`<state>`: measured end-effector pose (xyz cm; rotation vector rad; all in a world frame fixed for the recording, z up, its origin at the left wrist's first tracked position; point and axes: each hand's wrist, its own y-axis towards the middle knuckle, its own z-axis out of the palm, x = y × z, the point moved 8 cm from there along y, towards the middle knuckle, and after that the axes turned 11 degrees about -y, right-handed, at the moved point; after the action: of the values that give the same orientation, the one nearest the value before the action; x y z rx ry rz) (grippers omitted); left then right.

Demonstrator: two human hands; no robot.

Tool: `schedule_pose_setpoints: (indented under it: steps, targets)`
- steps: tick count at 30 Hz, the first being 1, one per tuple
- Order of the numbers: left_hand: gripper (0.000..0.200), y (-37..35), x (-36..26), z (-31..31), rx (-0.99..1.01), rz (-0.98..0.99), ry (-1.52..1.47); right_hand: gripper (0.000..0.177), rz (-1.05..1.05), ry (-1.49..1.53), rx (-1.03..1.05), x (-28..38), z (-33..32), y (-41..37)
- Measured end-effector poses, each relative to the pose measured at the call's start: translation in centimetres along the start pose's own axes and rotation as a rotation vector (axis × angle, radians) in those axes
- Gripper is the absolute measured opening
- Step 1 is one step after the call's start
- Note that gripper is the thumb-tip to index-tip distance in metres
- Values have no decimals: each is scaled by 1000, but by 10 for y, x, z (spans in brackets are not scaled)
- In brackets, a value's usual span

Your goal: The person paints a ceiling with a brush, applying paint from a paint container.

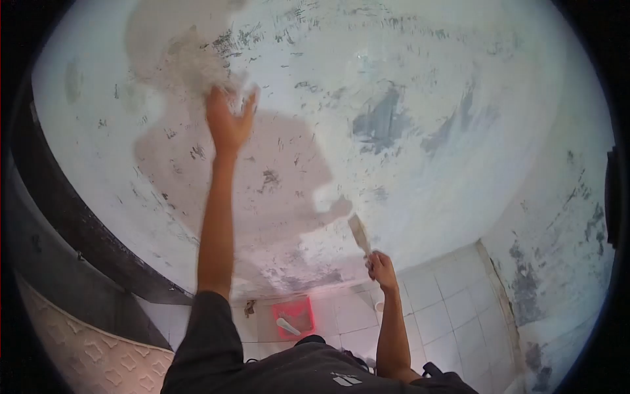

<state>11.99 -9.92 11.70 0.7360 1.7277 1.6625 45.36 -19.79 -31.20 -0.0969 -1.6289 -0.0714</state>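
Note:
My left hand (230, 121) is raised against the wall (446, 177) at the upper left, fingers spread, over a patch of brownish, rough surface (187, 62); its fingertips are a little blurred. My right hand (380, 269) is lower and to the right, its fingers wrapped round the handle of a scraper (359, 233). The scraper's flat blade points up and slightly left, near the wall. Whether the blade touches the wall I cannot tell. The wall is pale, with grey patches and dark flecks, and shadows fall across it.
Below, a red tray (311, 322) with a white-handled tool (286, 326) lies on the white tiled floor (433, 322). A dark band (92, 217) borders the wall at left, above a patterned pinkish surface (98, 351). A second flaking wall (558, 262) stands at right.

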Motion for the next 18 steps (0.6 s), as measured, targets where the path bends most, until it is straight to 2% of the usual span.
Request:
schedule_pose_setpoints:
  steps: [1,3,5,8,10,13,15,18]
  targets:
    - [47,23,17,-3,-12,-54,221,21,-69,-78,-52,21,6,6]
    - [54,66,27,-18,-121,138,496,16,-377,-385,-206,81,19,6]
    - [55,93,43,-29,-140,301,475,10,-469,-528,-311,136,34,-1]
    - [54,102,76,-36,-99,404,480,17,-562,-608,-359,198,60,2]
    - [53,95,98,-33,-57,345,444,24,-731,-737,-444,241,79,4]
    - [52,91,108,-34,-24,322,409,28,-835,-828,-542,298,104,6]
    - [53,88,110,-34,-28,316,403,29,-877,-914,-680,321,116,17]
    - [53,89,110,-36,-17,304,400,32,-838,-954,-722,357,133,32]
